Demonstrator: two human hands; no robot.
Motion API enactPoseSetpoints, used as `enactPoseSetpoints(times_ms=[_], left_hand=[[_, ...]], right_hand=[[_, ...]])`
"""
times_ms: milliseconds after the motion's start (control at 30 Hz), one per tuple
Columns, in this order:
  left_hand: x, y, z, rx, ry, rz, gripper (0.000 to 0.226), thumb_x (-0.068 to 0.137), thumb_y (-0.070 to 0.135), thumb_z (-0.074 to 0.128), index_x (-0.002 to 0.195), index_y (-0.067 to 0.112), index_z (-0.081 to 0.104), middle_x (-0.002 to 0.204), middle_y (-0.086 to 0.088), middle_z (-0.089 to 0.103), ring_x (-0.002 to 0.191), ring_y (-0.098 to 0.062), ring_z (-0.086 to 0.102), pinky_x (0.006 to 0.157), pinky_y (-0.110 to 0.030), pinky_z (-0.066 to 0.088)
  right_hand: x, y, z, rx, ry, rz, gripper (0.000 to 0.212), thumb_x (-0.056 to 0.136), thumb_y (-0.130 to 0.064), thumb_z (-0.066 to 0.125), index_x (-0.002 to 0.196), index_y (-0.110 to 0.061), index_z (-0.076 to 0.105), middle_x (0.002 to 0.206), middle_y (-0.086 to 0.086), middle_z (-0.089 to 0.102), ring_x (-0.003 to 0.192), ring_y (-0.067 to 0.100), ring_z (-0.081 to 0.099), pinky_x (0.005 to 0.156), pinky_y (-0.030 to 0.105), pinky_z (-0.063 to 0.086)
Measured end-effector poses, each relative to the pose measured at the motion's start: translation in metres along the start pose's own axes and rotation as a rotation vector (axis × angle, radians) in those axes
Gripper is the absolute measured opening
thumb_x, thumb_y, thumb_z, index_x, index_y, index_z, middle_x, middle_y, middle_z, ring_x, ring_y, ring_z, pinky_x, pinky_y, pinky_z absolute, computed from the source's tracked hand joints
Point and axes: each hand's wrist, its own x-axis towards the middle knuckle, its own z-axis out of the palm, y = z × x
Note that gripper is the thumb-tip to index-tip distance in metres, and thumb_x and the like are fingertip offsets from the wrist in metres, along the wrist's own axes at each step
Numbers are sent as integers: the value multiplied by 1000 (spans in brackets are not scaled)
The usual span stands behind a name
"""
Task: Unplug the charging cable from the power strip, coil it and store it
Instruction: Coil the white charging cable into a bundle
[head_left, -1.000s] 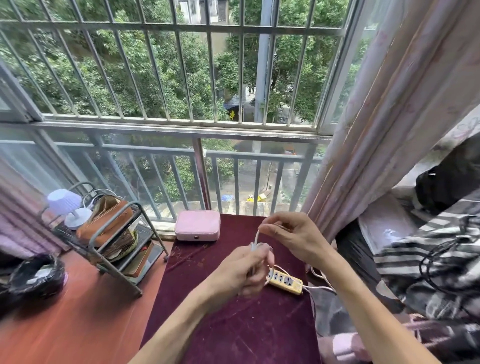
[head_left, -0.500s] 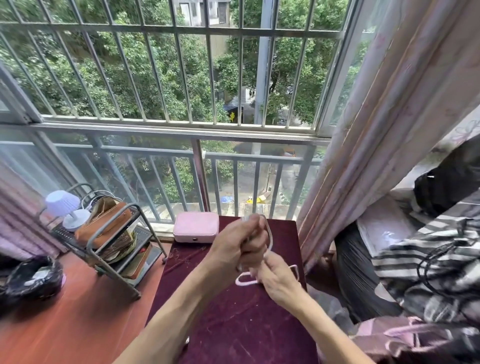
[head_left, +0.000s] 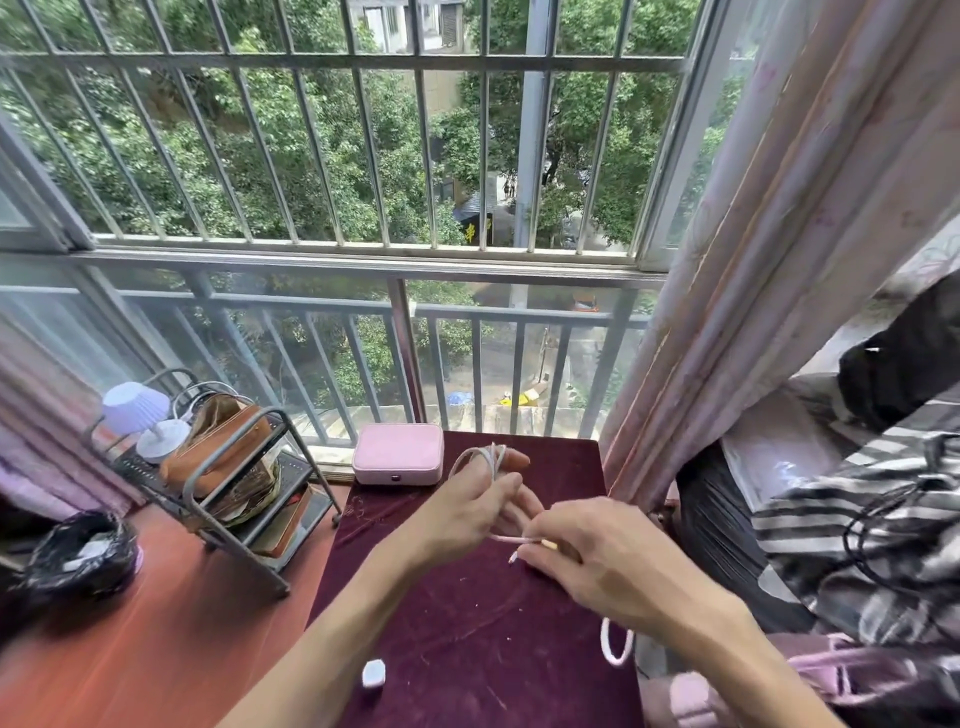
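Observation:
A white charging cable (head_left: 485, 457) is wound in loops around the fingers of my left hand (head_left: 470, 512), which is raised over the maroon table (head_left: 467, 639). My right hand (head_left: 597, 558) pinches a stretch of the same cable just right of the left hand, near its plug end (head_left: 548, 544). A further loop of white cable (head_left: 615, 644) hangs below my right wrist at the table's right edge. A small white charger block (head_left: 373, 673) lies on the table beside my left forearm. The power strip is hidden from view.
A pink case (head_left: 397, 453) sits at the table's far edge by the window railing. On the red desk to the left stand a metal rack (head_left: 228, 499) with a brown bag and a small lamp (head_left: 137, 415). A pink curtain (head_left: 753, 260) hangs right; striped bedding lies beyond.
The power strip seen a second ago is now hidden. My left hand has kept the loops and shifted slightly lower; my right hand has moved right, pulling the cable end out sideways.

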Motion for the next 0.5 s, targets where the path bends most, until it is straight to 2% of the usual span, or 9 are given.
enactPoseSetpoints(times_ms=[100,167,233,300,333,400,433,467,500], left_hand=[[-2,-2,-1,127,-25,17,20,111,17,33,123,8,46,74,-3,74,63,-22,67,61,-24,53],[-1,-6,1,86,-58,24,19,111,25,33,110,14,49,73,-7,73,48,-22,58,49,-25,48],[0,-8,3,-30,-61,-25,40,107,46,34,108,13,56,60,-6,65,35,-15,47,37,-21,37],[2,-10,6,-157,-64,-66,67,94,74,30,103,19,67,48,-2,51,30,-10,35,34,-20,31],[3,-9,8,-214,-67,-59,74,87,84,29,98,23,69,47,-2,45,31,-9,31,36,-22,32],[2,-6,11,-293,-48,-2,72,85,85,35,88,22,68,43,4,37,31,-6,28,47,-31,6],[2,-3,13,-333,-32,24,67,87,81,39,85,19,65,40,8,35,30,-4,28,79,-56,-15],[0,-1,13,-394,-29,42,61,90,76,44,83,18,63,39,10,34,29,-3,29,51,-23,8],[-2,3,12,-480,-48,50,55,92,71,49,81,18,60,40,10,33,29,-3,28,47,-22,43]], right_hand=[[11,-1,-41,35,-15,-27,23,96,-53,69,97,-32,78,75,-18,65,73,4,62,65,25,51],[22,3,-60,122,19,-55,18,94,-46,75,93,-29,81,76,-15,71,72,6,66,60,18,49],[37,13,-68,224,68,-68,10,92,-36,80,92,-26,83,69,-17,66,65,2,62,57,13,44],[53,26,-64,277,123,-39,12,92,-30,80,95,-19,83,63,-6,55,56,2,49,56,13,39],[59,33,-59,301,140,-8,12,93,-28,79,97,-17,82,63,0,55,55,2,47,57,14,40],[67,44,-46,380,152,32,7,99,-13,74,101,-12,80,72,-7,65,66,-5,63,67,14,52],[69,49,-40,402,156,34,10,102,-6,69,102,-10,78,83,-11,70,78,-7,70,75,16,57],[71,52,-33,401,164,26,12,103,-6,66,103,-11,77,90,-11,72,87,-4,72,80,19,58],[71,55,-28,367,179,14,10,104,-12,65,104,-14,75,93,-10,72,90,1,72,81,24,58]])
